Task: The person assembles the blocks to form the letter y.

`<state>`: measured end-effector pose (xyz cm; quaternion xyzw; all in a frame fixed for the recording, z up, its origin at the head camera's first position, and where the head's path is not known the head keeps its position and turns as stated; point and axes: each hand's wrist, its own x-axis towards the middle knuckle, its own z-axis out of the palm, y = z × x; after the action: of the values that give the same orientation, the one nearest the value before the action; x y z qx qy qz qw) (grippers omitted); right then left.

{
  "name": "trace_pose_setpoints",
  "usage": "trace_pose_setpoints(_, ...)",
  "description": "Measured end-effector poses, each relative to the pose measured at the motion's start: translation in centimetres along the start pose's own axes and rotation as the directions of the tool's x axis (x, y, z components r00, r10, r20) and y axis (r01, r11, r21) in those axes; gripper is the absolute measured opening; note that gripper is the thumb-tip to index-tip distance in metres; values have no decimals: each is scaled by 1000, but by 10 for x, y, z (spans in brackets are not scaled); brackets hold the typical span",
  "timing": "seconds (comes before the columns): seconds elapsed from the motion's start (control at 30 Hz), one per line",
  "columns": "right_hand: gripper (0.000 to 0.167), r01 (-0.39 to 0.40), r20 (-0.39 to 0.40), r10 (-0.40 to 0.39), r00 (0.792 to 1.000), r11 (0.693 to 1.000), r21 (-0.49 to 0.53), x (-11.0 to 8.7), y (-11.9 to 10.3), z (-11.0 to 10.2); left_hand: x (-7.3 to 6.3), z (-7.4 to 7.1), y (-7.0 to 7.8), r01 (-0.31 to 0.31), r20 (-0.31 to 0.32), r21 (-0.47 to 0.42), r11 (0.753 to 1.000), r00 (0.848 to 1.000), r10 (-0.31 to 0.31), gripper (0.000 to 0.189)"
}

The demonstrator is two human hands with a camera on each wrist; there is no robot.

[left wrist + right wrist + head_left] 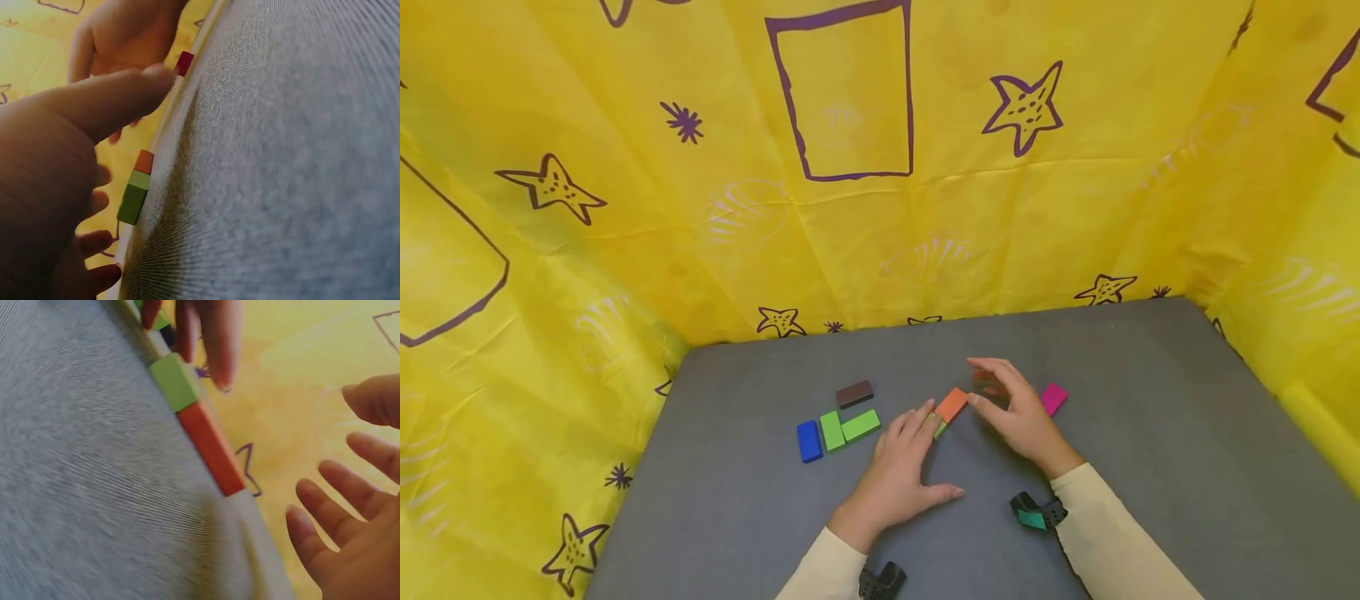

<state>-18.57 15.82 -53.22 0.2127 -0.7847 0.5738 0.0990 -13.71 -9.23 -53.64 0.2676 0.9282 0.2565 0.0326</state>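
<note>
An orange block [952, 405] lies end to end with a green block [940, 427] on the grey table, and both show in the right wrist view too. My left hand [901, 477] is over the near end of the green block, its fingers partly hiding it and the thumb spread away. Whether those fingertips touch the green block I cannot tell. Beside the orange block's far end hovers my right hand [1021, 415], fingers loosely bent and thumb apart from them. Nothing is in its grasp. Behind it a magenta block [1054, 398] is partly covered.
To the left lie two light green blocks [861, 426] touching in an angled shape, with a blue block [809, 441] beside them. A dark brown block [854, 393] sits just behind. Yellow patterned cloth [850, 250] walls the back and sides of the table [715, 517].
</note>
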Motion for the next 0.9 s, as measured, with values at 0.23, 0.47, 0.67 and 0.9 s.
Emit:
trace_pose_setpoints(0.23, 52, 3, -87, -6, 996, 1000, -26, -5, -10, -25, 0, 2, 0, -46, 108, 38, 998, 993, 42, 121)
trace_pose_setpoints(0.47, 54, -18, -163, 7, 987, 998, -63, -12, -16, -56, 4, 6, 0, -48, 106, 76, 996, 994, 40, 127)
trace_pose_setpoints(0.67, 54, -61, -231, 32, 972, 991, -118, -21, -14, -79, 6, 9, 0, -39, 106, 64, 997, 994, 32, 126)
trace_pose_setpoints(0.9, 54, -112, -250, 70, 966, 981, -157, -31, -10, -92, 7, 10, 1, -22, 115, 98, 995, 993, 10, 124)
